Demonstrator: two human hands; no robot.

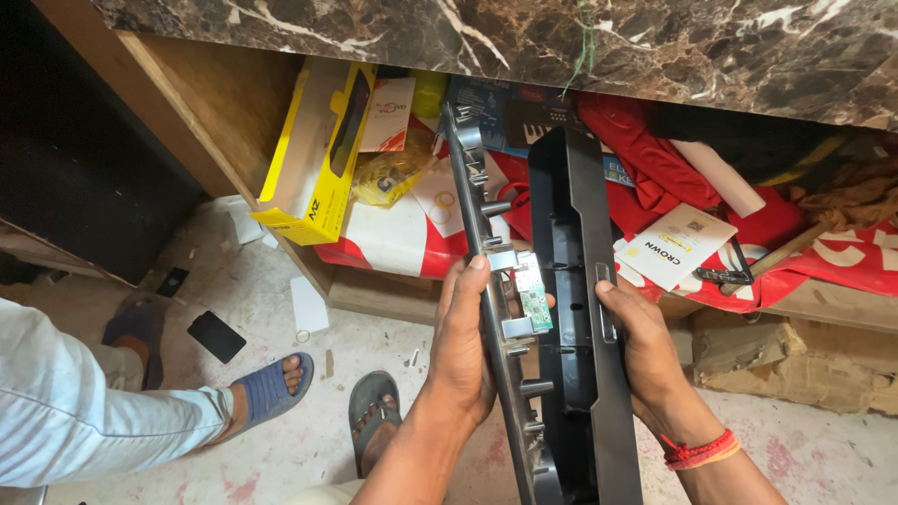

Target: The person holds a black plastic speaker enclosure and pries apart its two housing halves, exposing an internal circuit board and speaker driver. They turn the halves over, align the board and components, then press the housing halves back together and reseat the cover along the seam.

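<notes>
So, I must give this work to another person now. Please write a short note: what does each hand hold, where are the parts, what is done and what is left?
Left hand: grips the grey frame with pegs on its left edge, thumb near the top.
Right hand: holds the black plastic housing from its right side.
Parts: both pieces are held upright, side by side; a small green circuit board sits between them at the level of the hands.
Done: the two pieces are open and apart at the top.
Left: they are not joined; the board is exposed.
Behind: a shelf under a marble counter, with a yellow box.
</notes>
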